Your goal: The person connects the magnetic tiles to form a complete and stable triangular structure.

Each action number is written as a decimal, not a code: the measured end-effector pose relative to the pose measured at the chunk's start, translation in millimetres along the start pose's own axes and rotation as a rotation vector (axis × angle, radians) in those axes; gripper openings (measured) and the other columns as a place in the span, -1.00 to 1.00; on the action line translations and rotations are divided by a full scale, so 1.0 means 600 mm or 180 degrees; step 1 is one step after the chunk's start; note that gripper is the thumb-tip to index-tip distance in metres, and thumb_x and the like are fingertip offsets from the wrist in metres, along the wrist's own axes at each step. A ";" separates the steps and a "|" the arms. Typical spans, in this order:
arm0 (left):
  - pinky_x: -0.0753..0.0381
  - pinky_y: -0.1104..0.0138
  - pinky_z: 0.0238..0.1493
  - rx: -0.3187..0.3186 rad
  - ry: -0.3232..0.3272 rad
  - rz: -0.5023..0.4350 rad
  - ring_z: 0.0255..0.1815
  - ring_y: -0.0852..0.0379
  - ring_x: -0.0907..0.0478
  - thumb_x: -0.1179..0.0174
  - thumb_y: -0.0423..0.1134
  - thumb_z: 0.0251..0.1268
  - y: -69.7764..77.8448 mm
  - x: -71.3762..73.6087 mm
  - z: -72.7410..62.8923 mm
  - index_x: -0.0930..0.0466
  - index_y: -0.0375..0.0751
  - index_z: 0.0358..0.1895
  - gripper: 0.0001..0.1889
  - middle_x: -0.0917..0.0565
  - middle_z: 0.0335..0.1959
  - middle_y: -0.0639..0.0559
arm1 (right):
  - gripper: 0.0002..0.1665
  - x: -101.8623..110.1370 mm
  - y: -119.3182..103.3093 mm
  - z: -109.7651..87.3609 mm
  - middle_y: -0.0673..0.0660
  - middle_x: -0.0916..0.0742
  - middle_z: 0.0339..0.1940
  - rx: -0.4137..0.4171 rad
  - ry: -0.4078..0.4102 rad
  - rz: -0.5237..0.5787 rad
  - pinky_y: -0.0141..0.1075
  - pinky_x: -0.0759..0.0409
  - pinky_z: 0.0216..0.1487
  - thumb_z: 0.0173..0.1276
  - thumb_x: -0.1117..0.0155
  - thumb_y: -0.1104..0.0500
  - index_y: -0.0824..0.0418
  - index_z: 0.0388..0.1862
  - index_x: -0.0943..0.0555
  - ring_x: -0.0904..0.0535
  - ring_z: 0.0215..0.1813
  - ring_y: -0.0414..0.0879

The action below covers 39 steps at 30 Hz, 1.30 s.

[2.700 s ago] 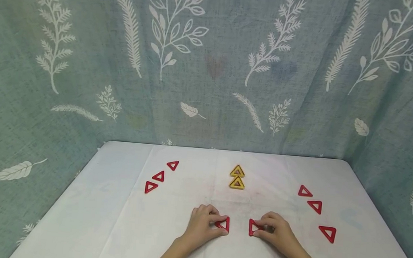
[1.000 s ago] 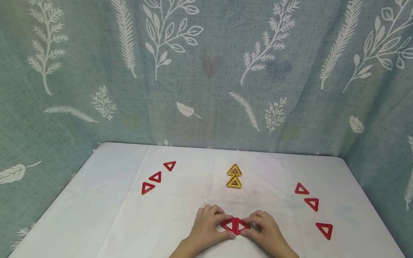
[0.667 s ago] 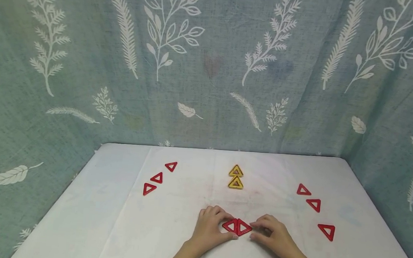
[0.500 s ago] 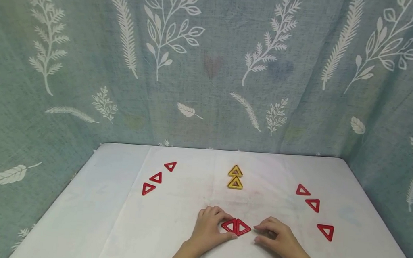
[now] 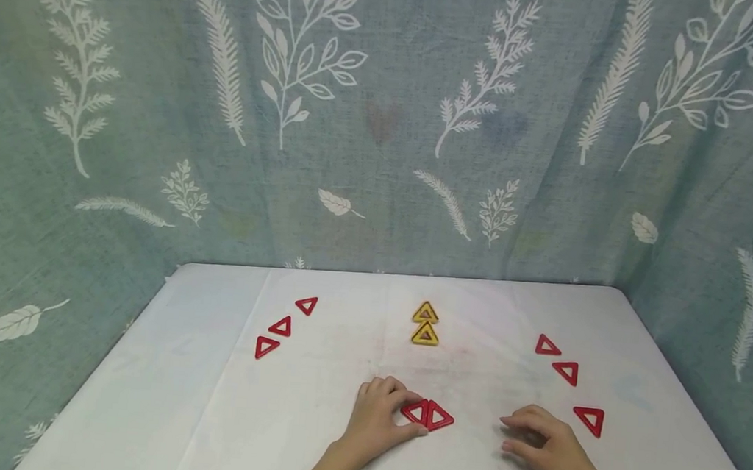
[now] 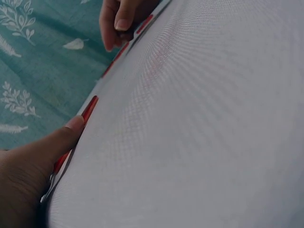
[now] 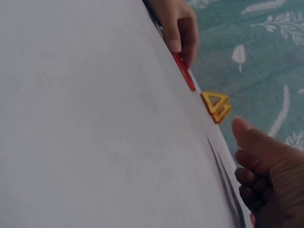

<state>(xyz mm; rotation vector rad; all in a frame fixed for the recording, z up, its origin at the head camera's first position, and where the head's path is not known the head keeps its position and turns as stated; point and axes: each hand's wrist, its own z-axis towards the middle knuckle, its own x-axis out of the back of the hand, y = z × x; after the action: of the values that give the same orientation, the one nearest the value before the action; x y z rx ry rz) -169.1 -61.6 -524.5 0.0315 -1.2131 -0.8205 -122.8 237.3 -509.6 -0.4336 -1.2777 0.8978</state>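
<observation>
Two red triangular frames lie edge to edge on the table in the head view, a left red triangle [image 5: 425, 414] and a right red triangle [image 5: 431, 417]. My left hand [image 5: 375, 416] pinches the left one between thumb and index finger; in the left wrist view the thumb [image 6: 61, 142] lies against its red edge. My right hand [image 5: 549, 446] is apart from the pair, over the table to their right, with fingers loosely curved and nothing between them. Its nearest piece is a red triangle [image 5: 599, 422] at the right.
Two yellow triangles [image 5: 424, 340] lie tip to base at the back middle of the white table [image 5: 342, 335]. Several more red triangles are spread in two slanting rows, one at the left [image 5: 261, 348] and one at the right [image 5: 573, 374]. A leaf-patterned curtain [image 5: 386, 118] surrounds the table.
Both hands brought their red triangles together until the edges met. Then my right hand let go of its triangle and moved away to the right. The left hand kept its hold.
</observation>
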 end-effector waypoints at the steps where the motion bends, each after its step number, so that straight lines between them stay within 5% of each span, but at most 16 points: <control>1: -0.26 0.28 -0.10 0.0014 -0.0017 -0.0002 -0.26 0.30 -0.30 -0.31 0.31 -0.13 0.000 0.000 -0.001 -0.68 0.15 -0.17 -0.54 -0.46 -0.32 0.30 | -0.61 0.004 0.003 -0.002 -0.14 -0.67 -0.30 -0.0007 0.0050 -0.0009 -0.57 -0.51 -0.16 -0.07 -0.55 0.08 0.05 -0.19 -0.72 -0.56 -0.24 -0.31; 12: -0.27 0.29 -0.09 -0.0042 0.0037 -0.0070 -0.25 0.31 -0.31 -0.37 0.27 -0.19 -0.004 0.000 0.001 -0.69 0.15 -0.17 -0.53 -0.46 -0.32 0.30 | -0.58 0.062 0.023 -0.022 -0.07 -0.68 -0.24 -0.0623 0.0371 -0.0465 -0.57 -0.52 -0.20 -0.10 -0.57 0.12 0.06 -0.18 -0.71 -0.55 -0.23 -0.39; 26: -0.28 0.30 -0.12 -0.0140 0.0113 -0.0075 -0.24 0.30 -0.33 -0.37 0.23 -0.21 -0.007 0.002 -0.004 -0.70 0.15 -0.16 -0.53 -0.48 -0.30 0.29 | -0.60 0.105 0.065 -0.043 0.02 -0.67 -0.26 -0.0379 0.0852 -0.0524 -0.69 -0.44 -0.27 -0.08 -0.54 0.25 0.19 -0.18 -0.69 -0.49 -0.27 -0.48; 32: -0.30 0.29 -0.10 -0.0124 0.0113 -0.0103 -0.23 0.30 -0.33 -0.36 0.24 -0.19 -0.009 0.001 -0.003 -0.70 0.15 -0.16 -0.54 -0.48 -0.30 0.29 | -0.54 0.127 0.092 -0.047 0.05 -0.64 -0.17 -0.0753 0.0822 -0.0749 -0.74 -0.34 -0.26 -0.09 -0.57 0.06 0.14 -0.16 -0.69 -0.29 -0.19 -0.68; 37: -0.30 0.29 -0.10 -0.0133 0.0097 -0.0121 -0.24 0.30 -0.34 -0.36 0.22 -0.18 -0.009 0.002 -0.004 -0.71 0.14 -0.16 -0.55 -0.49 -0.30 0.28 | -0.34 0.148 0.105 -0.048 0.22 -0.62 0.00 -0.1135 0.0437 -0.0704 -0.67 -0.42 -0.26 -0.02 -0.49 -0.14 0.23 0.00 -0.63 -0.13 -0.18 -0.80; 39: -0.30 0.30 -0.10 -0.0144 0.0094 -0.0124 -0.24 0.30 -0.34 -0.36 0.22 -0.18 -0.009 0.002 -0.004 -0.71 0.14 -0.16 -0.55 -0.48 -0.30 0.28 | -0.28 0.152 0.107 -0.046 0.27 -0.61 0.04 -0.1163 0.0305 -0.0705 -0.58 -0.49 -0.20 -0.01 -0.48 -0.15 0.26 0.04 -0.61 -0.24 -0.13 -0.74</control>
<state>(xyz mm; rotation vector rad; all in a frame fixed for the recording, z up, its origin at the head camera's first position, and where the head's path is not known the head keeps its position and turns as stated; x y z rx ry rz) -170.0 -67.3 -526.9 0.0305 -1.1690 -0.8784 -115.8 352.2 -506.0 -0.6004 -1.3740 0.4512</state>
